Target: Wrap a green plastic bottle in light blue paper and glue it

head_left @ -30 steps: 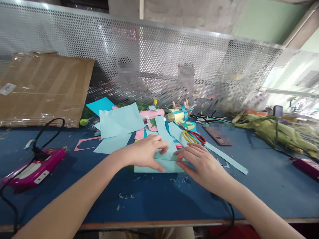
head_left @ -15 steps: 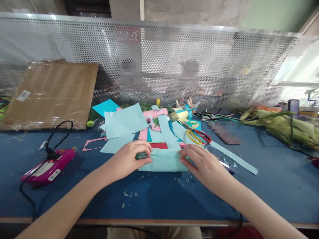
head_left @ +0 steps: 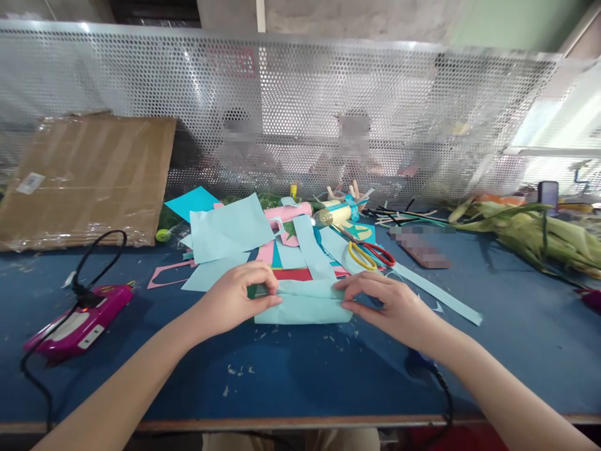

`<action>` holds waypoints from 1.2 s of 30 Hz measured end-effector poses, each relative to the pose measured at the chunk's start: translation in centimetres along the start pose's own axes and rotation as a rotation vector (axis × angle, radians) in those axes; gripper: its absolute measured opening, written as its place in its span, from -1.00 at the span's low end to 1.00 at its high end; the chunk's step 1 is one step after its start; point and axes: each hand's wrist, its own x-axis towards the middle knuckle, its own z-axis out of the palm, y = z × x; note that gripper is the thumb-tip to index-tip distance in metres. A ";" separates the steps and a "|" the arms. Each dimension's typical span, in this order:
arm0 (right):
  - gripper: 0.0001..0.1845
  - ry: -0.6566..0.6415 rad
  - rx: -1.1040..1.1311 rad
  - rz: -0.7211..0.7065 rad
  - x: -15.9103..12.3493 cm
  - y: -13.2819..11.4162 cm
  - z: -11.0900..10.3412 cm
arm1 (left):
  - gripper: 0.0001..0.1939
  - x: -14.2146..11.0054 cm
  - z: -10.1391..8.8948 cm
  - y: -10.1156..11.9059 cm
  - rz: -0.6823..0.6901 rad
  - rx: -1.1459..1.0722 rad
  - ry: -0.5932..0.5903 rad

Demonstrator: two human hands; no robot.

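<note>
A light-blue sheet of paper (head_left: 305,308), wrapped or folded lengthwise, lies in front of me near the middle of the blue table. At its left end my left hand (head_left: 241,291) pinches the paper's upper layer between thumb and fingers. My right hand (head_left: 380,297) grips the right end in the same way. A bit of green shows beside my left fingers; what it belongs to is hidden. Just behind the paper are a red strip (head_left: 292,274) and a light-blue strip (head_left: 313,247). Scissors with yellow and red handles (head_left: 364,255) rest beyond my right hand.
A magenta power strip (head_left: 79,322) with a black cable lies left. Cardboard (head_left: 89,181) leans on the perforated metal screen (head_left: 300,81); people sit behind it. Loose light-blue sheets (head_left: 230,228), a phone-like slab (head_left: 420,247) and corn-husk-like leaves (head_left: 530,235) lie along the back.
Both hands keep hold of the paper's ends, with the right hand shifted slightly at its edge. The whole view has moved a little, so things appear slightly further left.
</note>
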 end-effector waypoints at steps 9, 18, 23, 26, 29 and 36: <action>-0.88 0.032 -0.003 0.081 1.0 0.1 0.9 | -0.88 -0.4 0.5 -0.3 -0.047 0.014 0.059; -0.70 -0.113 0.211 0.223 1.7 0.5 0.0 | -0.72 -0.1 0.4 -1.0 -0.105 -0.117 -0.044; -0.69 -0.296 0.170 0.257 2.6 1.2 -1.0 | -0.70 0.0 0.3 -1.4 -0.102 -0.142 -0.051; -0.63 -0.350 0.231 0.303 2.6 1.5 -1.1 | -0.75 0.1 0.1 -1.3 -0.087 -0.140 -0.054; -0.67 -0.297 0.231 0.324 2.1 1.0 -0.9 | -0.78 0.8 -0.4 -1.3 -0.066 -0.097 -0.089; -0.78 0.048 -0.003 0.360 -0.2 -2.5 1.8 | -0.73 4.6 0.3 -2.6 0.055 0.107 -0.019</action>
